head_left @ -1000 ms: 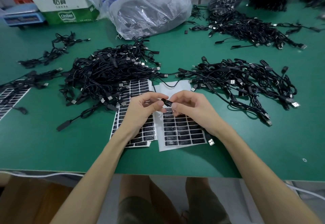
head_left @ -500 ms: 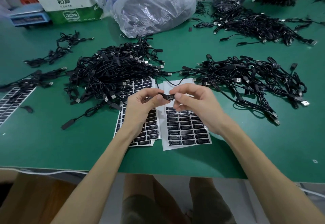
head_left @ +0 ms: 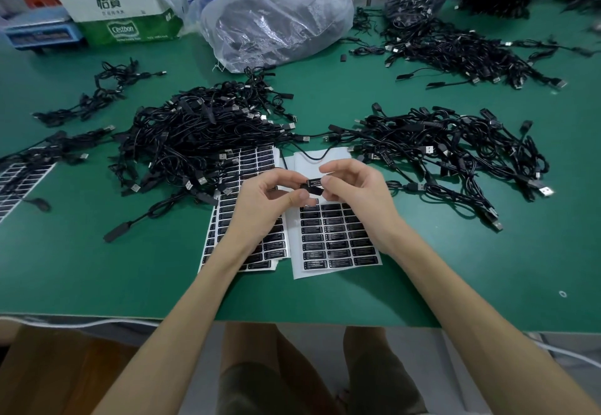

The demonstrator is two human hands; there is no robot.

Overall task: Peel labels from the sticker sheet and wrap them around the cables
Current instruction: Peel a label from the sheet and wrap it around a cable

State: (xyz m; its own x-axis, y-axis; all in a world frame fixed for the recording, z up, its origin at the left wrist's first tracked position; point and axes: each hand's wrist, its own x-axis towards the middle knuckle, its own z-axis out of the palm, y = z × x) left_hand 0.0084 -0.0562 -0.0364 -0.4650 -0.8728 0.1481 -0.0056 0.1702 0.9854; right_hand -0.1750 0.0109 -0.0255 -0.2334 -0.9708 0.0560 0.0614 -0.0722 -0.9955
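Note:
Both hands meet above two white sticker sheets of black labels, the right sheet and the left sheet. My left hand and my right hand pinch the small black block of a cable between fingertips. A black label with white print lies on the block's top. The cable's thin cord loops back over the right sheet toward the piles. My right index finger is lifted above the block.
A big heap of black cables lies left of the sheets, another heap to the right, a third pile farther back. A clear plastic bag, a cardboard box and a third sticker sheet sit around the green table.
The hands stayed over the sheets, still working the block; the label now faces up on it and my right index finger has lifted off. The camera shifted slightly.

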